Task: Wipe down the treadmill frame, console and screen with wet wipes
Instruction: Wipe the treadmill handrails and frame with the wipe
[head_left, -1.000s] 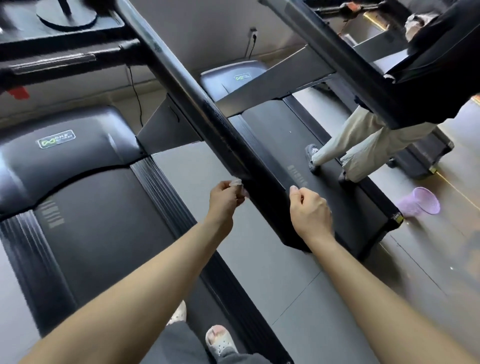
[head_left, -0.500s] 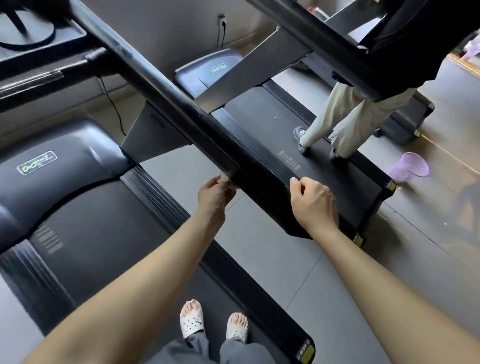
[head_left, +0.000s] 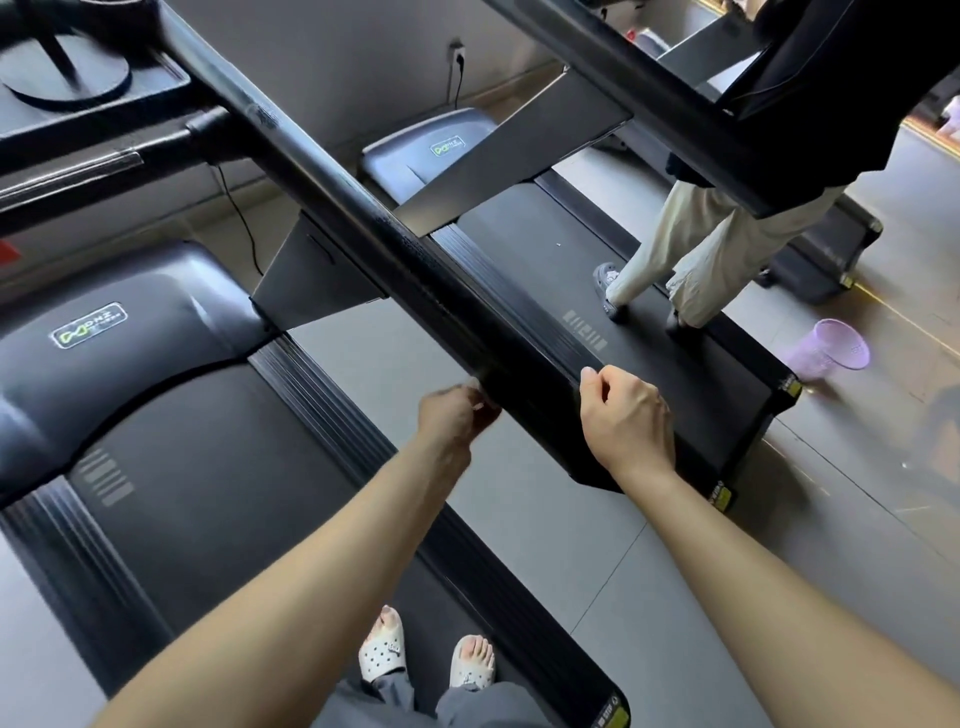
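1. Nearest: white sandals (head_left: 382, 657) stand on the treadmill belt (head_left: 218, 467).
2. Left hand (head_left: 454, 415), blurred, pinches a white wipe (head_left: 474, 384) against the left edge of the black handrail (head_left: 462, 317).
3. Right hand (head_left: 628, 421) clasps the handrail's right edge.
4. Far right: purple basket (head_left: 831, 348) on the floor.

Purple basket (head_left: 831, 349) lies on the floor (head_left: 857, 467) — another person (head_left: 691, 249) stands nearby.

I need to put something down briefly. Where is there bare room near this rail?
The grey floor strip between the two treadmill decks lies bare, and so does the belt between the motor cover and your sandals. Crowded: your left hand with its wipe and right hand take up the rail, and a person stands on the neighbouring belt.
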